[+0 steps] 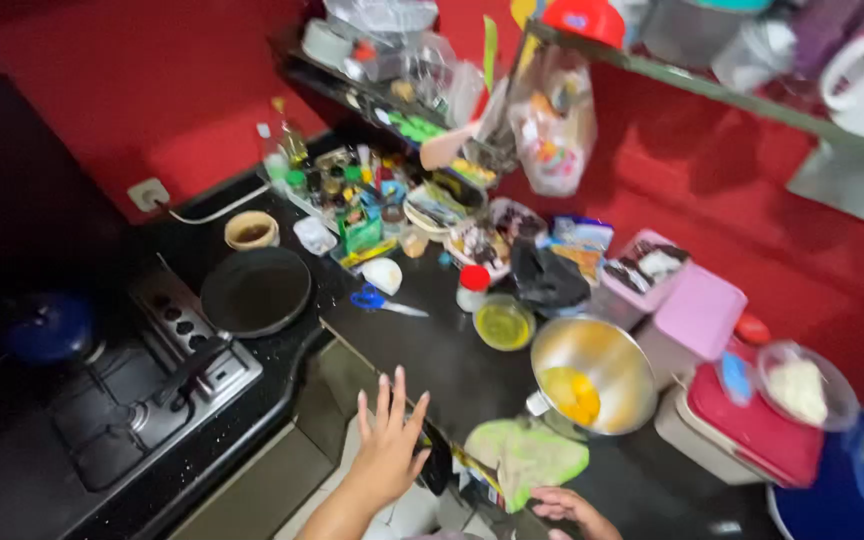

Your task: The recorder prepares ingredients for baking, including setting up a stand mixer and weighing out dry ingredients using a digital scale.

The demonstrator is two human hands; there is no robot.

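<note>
My left hand (388,436) is raised over the front edge of the dark counter (432,345), fingers spread, holding nothing. My right hand (564,507) rests low at the counter's edge, fingers curled beside a light green cloth (529,456); whether it grips the cloth is unclear. Just beyond the cloth stands a steel bowl (612,355) tilted toward me with yellow pieces (574,394) inside. A small dark item with a yellow strip lies between my hands at the edge.
A black frying pan (254,290) sits by the gas stove (132,410), a blue pot (50,327) at far left. Blue scissors (377,300), a red-capped jar (472,288), a yellow-green bowl (504,324), pink boxes (687,315) and many jars crowd the counter. Shelves hang above.
</note>
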